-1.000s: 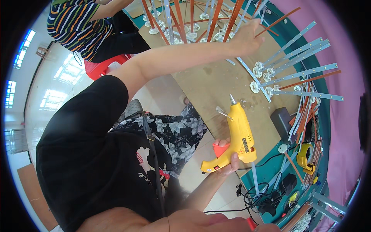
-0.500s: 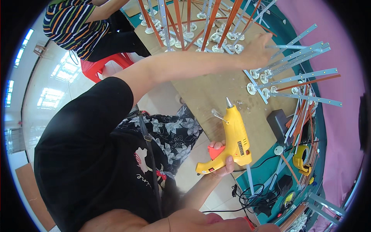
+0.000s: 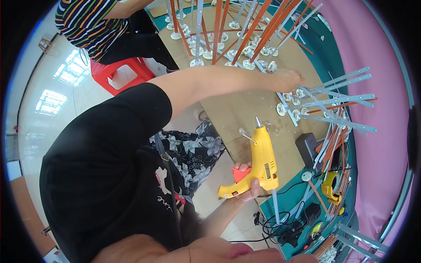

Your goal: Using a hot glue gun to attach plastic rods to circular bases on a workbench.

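My right hand [image 3: 251,193] is wrapped round a yellow hot glue gun [image 3: 262,153], fingers at its red trigger, nozzle tilted up and away from me. A pale glue stick [image 3: 275,206] sticks out of its rear. Stretched across the cardboard, my left hand [image 3: 288,80] has its fingers closed at the near ends of several flat grey-blue strips [image 3: 340,103] with small dots; it seems to pinch one, though the fingertips are partly hidden. Clear round bases [image 3: 281,109] carry these strips beside a short flat strip [image 3: 289,113].
More brown and grey strips stand on clear bases [image 3: 249,64] at the far side. A black box [image 3: 307,149], yellow tape dispenser [image 3: 331,188] and tangled black cables [image 3: 280,225] lie to the right. Another person [image 3: 94,26] sits at the far left near a red stool [image 3: 116,76].
My left hand has come nearer and down toward the clear bases with the strip it gripped. The glue gun stays in my right hand, barely shifted; the whole view has turned slightly.
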`<state>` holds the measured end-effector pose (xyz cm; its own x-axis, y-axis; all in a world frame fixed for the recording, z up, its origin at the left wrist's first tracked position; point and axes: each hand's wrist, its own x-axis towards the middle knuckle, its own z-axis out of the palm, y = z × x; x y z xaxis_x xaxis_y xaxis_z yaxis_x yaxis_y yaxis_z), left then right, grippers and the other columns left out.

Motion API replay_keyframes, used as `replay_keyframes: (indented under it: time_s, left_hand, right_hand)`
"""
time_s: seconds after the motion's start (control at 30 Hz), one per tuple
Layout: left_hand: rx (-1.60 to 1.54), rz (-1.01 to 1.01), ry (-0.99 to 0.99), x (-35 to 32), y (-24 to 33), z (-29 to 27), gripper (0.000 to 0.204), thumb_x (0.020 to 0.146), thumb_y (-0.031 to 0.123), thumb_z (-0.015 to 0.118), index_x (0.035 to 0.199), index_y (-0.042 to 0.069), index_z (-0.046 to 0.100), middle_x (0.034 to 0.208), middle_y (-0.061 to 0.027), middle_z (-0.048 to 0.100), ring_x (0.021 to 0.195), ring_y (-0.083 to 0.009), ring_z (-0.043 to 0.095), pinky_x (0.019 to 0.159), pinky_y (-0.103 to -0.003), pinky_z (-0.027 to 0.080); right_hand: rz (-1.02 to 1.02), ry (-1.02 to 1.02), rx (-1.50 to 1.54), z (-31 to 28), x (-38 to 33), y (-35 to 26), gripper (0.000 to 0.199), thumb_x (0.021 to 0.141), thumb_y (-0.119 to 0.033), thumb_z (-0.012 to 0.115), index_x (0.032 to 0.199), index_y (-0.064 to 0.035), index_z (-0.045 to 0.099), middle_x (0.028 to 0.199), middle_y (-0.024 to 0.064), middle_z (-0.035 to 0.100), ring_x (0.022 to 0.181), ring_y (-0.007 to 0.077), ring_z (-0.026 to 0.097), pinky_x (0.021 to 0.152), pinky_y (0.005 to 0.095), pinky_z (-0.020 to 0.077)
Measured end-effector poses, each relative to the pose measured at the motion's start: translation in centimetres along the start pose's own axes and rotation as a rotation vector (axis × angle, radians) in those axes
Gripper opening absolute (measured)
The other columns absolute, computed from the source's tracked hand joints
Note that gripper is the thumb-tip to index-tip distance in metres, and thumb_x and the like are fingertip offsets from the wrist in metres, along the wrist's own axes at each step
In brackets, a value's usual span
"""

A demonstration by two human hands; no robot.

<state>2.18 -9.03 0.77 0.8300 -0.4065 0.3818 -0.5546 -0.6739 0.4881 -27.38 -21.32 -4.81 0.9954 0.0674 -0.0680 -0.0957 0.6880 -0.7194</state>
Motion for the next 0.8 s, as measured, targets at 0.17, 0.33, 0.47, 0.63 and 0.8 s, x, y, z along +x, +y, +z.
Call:
replay_keyframes:
  time_s: [0.17,0.33,0.47,0.63,0.8]
  left_hand:
    - [-0.001,0.092,0.123,1.0,-3.7,1.8,0.031,0.072,0.000,0.052,0.102,0.006,0.056,0.095,-0.0137,0.053,0.089,-0.0325,0.055,0.075,-0.040,0.046]
    - [-0.189,0.057,0.409,2.2,-4.7,0.9,0.024,0.074,-0.001,0.052,0.096,0.005,0.056,0.092,-0.0145,0.055,0.087,-0.0311,0.055,0.074,-0.038,0.045]
    - [-0.425,-0.386,0.538,3.9,-4.3,-1.9,0.025,0.074,0.000,0.051,0.099,0.006,0.053,0.094,-0.0159,0.055,0.094,-0.0303,0.053,0.077,-0.039,0.043]
    - [-0.200,-0.592,0.752,5.8,-5.9,-1.7,0.044,0.071,0.001,0.056,0.112,0.004,0.041,0.109,-0.0208,0.046,0.104,-0.0323,0.046,0.084,-0.037,0.041]
    - [-0.233,-0.783,0.610,3.6,-4.4,-2.5,0.057,0.068,0.003,0.059,0.118,0.000,0.030,0.113,-0.0243,0.036,0.111,-0.0366,0.038,0.092,-0.038,0.036]
  right_hand:
    - [0.013,-0.006,-0.004,-0.2,0.2,0.1,0.052,0.074,-0.036,0.056,0.106,0.0032,0.045,0.081,0.0132,0.051,0.081,0.0282,0.047,0.067,0.0366,0.0405]
    - [0.005,-0.006,-0.028,0.2,0.3,0.1,0.051,0.074,-0.036,0.054,0.106,0.0028,0.045,0.081,0.0130,0.051,0.081,0.0282,0.047,0.067,0.0366,0.0400]
    - [0.034,-0.026,0.061,0.0,0.1,-0.1,0.055,0.072,-0.027,0.059,0.116,0.0011,0.042,0.095,0.0109,0.049,0.082,0.0239,0.052,0.076,0.0449,0.0407]
    - [0.005,0.011,-0.015,0.0,0.0,0.1,0.051,0.074,-0.035,0.055,0.106,0.0032,0.046,0.082,0.0138,0.051,0.082,0.0288,0.047,0.067,0.0357,0.0405]
    - [-0.008,0.051,-0.032,0.6,-0.2,-0.1,0.051,0.073,-0.035,0.056,0.105,0.0036,0.046,0.082,0.0141,0.051,0.081,0.0290,0.047,0.066,0.0361,0.0409]
